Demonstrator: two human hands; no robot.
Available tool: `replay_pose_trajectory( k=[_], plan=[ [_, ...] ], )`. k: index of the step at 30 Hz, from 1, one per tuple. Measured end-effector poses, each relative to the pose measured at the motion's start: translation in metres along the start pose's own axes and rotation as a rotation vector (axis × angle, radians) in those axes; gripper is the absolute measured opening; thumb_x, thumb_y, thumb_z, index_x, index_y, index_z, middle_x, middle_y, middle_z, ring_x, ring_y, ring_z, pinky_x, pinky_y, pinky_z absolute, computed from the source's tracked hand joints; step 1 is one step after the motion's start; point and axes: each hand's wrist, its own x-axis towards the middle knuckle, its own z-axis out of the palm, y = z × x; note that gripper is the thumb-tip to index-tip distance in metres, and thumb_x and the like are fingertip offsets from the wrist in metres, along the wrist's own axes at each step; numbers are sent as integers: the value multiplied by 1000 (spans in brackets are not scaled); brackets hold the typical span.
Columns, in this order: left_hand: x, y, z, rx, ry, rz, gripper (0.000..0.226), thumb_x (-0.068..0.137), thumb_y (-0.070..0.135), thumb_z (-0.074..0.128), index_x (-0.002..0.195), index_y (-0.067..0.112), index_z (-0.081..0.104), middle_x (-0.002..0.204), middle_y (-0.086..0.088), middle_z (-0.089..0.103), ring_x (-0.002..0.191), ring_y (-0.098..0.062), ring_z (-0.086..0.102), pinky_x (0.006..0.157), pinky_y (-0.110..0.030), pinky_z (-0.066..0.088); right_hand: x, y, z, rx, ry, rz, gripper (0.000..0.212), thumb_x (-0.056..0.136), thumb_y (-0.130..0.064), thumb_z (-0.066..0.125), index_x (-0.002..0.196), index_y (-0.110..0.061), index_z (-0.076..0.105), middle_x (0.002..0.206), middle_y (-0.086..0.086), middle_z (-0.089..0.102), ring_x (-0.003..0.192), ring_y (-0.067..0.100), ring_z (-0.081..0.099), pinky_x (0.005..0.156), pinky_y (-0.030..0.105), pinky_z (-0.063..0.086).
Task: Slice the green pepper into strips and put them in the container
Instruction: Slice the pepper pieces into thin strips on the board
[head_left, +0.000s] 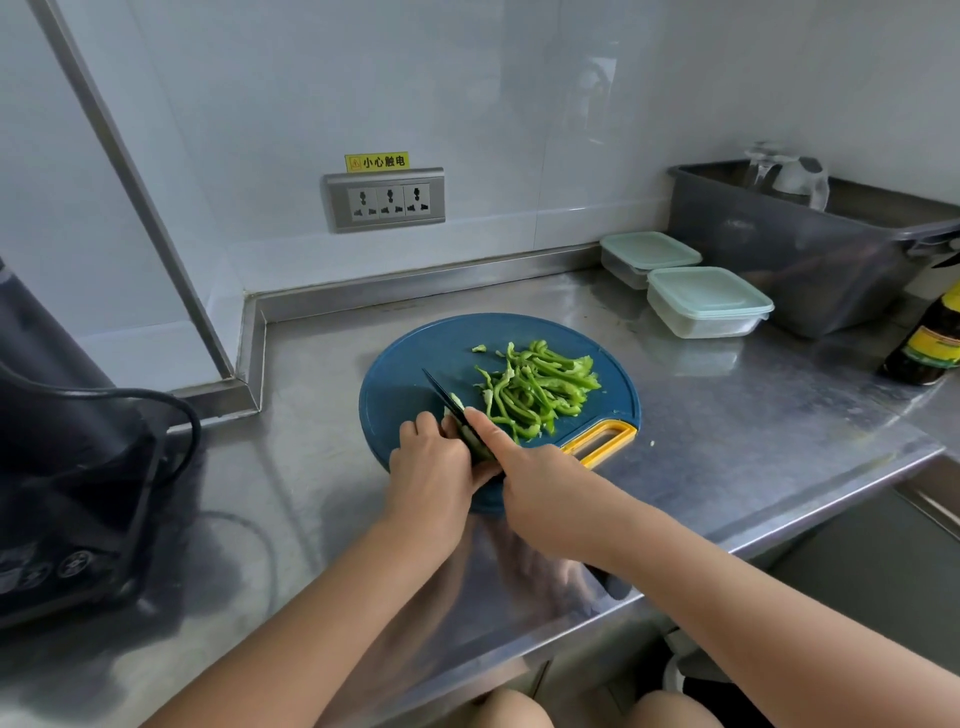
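A heap of green pepper strips lies on the right half of a round blue cutting board with a yellow handle. My right hand grips a dark knife, index finger stretched along its spine, the blade pointing away to the upper left. My left hand pinches the last small piece of pepper against the board, right beside the blade. Most of that piece is hidden by my fingers. Two lidded clear containers with pale green lids stand at the back right.
A dark appliance with a cable fills the left of the steel counter. A grey tub with a glass jug stands at the back right, and a dark sauce bottle beside it. A wall socket sits behind the board.
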Motion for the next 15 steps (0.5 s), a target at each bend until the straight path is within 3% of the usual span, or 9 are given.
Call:
replay_pose_trajectory(
  k=[10, 15],
  plan=[
    [4, 2, 3, 20, 19, -28, 57, 93, 55, 40, 128, 10, 42, 117, -6, 42, 114, -24, 39, 83, -30, 38, -6, 26, -10, 134, -6, -16, 67, 98, -16, 31, 146, -50, -1, 65, 3, 46, 52, 14, 44, 51, 24, 37],
    [5, -2, 2, 0, 27, -13, 60, 94, 55, 37, 133, 10, 40, 115, -6, 41, 111, -23, 39, 83, -28, 38, -2, 33, -19, 253, 2, 19, 64, 99, -17, 33, 145, -53, 8, 63, -1, 45, 48, 14, 45, 43, 23, 40]
  ],
)
